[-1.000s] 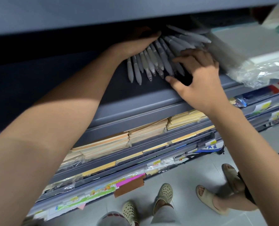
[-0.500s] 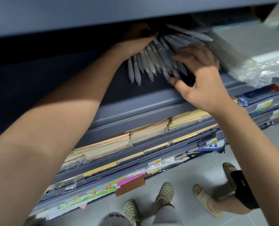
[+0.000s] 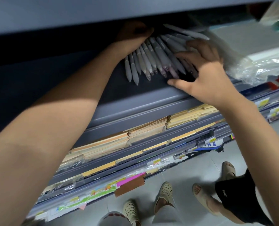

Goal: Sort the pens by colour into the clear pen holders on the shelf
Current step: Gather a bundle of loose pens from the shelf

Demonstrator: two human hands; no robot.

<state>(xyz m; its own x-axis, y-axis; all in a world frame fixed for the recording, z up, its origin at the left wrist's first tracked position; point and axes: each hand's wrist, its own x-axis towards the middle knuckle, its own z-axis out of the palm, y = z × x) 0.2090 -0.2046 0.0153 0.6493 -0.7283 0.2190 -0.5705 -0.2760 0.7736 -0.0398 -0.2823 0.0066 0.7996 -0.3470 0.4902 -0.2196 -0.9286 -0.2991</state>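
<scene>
Several pale grey pens (image 3: 145, 62) lie fanned out on a dark grey shelf (image 3: 90, 82), tips toward me; a few tips look pinkish. Their back ends converge under my left hand (image 3: 132, 35), which reaches into the shadow below the upper shelf and seems to grip the bunch there. My right hand (image 3: 204, 74) lies over the right side of the fan. Its fingers are spread and bent onto the pens, and its thumb sticks out left near the tips. Something dark sits under its palm. No clear pen holder shows.
The upper shelf's front (image 3: 135, 12) hangs low over the pens. A plastic-wrapped paper stack (image 3: 253, 51) lies right of the fan. Envelope stacks (image 3: 145, 131) and price strips fill the shelves below. On the floor are my feet (image 3: 165, 191) and another person's sandalled feet (image 3: 204, 198).
My right hand has slid a little up and right over the fan, crowding the right-hand pens together. My left hand has stayed on the back ends.
</scene>
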